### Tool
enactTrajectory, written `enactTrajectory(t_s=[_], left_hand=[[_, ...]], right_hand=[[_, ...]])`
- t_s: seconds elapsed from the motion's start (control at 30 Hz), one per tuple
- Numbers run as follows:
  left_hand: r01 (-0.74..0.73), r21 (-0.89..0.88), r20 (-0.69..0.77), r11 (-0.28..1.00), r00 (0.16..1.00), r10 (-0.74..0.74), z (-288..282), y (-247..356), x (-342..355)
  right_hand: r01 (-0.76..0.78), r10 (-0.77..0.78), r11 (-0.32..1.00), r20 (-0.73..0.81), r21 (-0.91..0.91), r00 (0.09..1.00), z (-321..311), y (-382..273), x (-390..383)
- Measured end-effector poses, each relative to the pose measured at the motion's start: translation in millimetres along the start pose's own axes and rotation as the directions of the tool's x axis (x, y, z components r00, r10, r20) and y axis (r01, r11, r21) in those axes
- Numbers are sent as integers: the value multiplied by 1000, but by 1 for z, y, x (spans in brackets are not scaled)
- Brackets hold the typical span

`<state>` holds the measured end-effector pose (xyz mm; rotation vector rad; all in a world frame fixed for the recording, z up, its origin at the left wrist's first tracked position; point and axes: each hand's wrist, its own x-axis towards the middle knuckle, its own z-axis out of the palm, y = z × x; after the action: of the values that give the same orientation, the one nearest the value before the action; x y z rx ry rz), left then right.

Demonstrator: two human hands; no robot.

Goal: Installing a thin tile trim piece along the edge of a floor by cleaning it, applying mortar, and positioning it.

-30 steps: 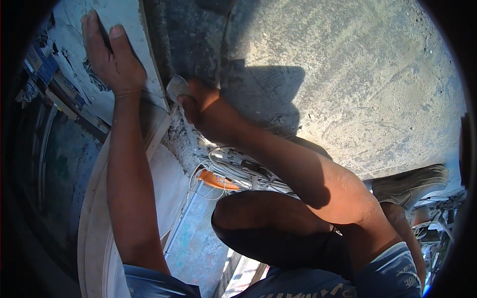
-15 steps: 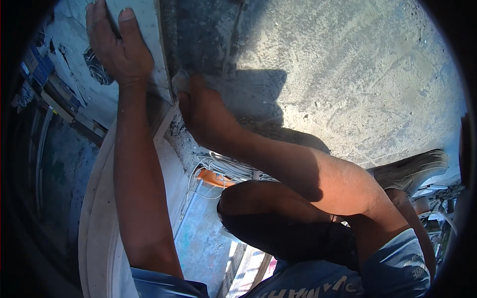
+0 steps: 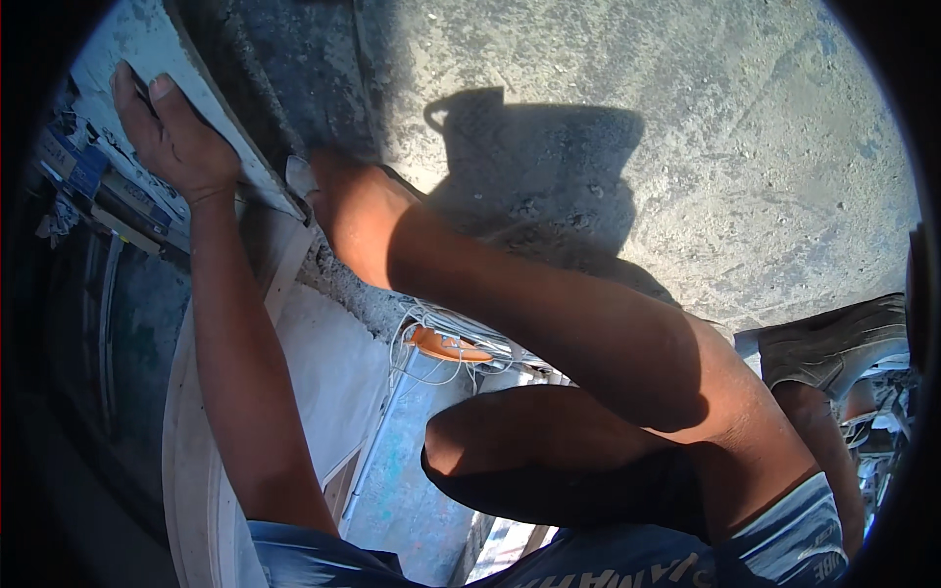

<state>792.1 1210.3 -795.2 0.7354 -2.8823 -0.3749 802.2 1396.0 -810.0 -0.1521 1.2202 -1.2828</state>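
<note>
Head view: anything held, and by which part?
Right hand grips a small pale piece, kind unclear, by its covered end; the other end sticks out. Left hand lies on the pale board, gripping nothing.

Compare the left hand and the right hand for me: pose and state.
The left hand lies spread on the board; the right hand is curled around a pale piece beside the board's edge.
The left hand shows no held thing, while the right hand grips that piece.
The left hand is in shade; the right hand has a sunlit patch.
Both are bare and close to the board's edge.
</note>
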Motion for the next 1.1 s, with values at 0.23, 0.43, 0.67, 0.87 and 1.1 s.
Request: enactTrajectory(t_s=[0.23, 0.43, 0.67, 0.87, 1.1], left_hand=[[-91, 71, 17, 993, 996, 90, -1, 1, 2], [-38, -5, -23, 999, 999, 37, 2, 1, 1], [-61, 51, -52, 997, 997, 63, 1, -7, 5], [-117, 76, -43, 990, 992, 121, -1, -5, 8], [-200, 194, 115, 960, 977, 180, -2, -6, 5]], right_hand=[[17, -14, 999, 67, -40, 998, 1, 4, 4], [53, -53, 998, 24, -18, 998, 5, -2, 1], [-37, 42, 997, 80, -67, 996, 16, -16, 8], [48, -41, 989, 53, -137, 998, -1, -14, 5], [-67, 64, 997, 64, 46, 996, -9, -3, 7]])
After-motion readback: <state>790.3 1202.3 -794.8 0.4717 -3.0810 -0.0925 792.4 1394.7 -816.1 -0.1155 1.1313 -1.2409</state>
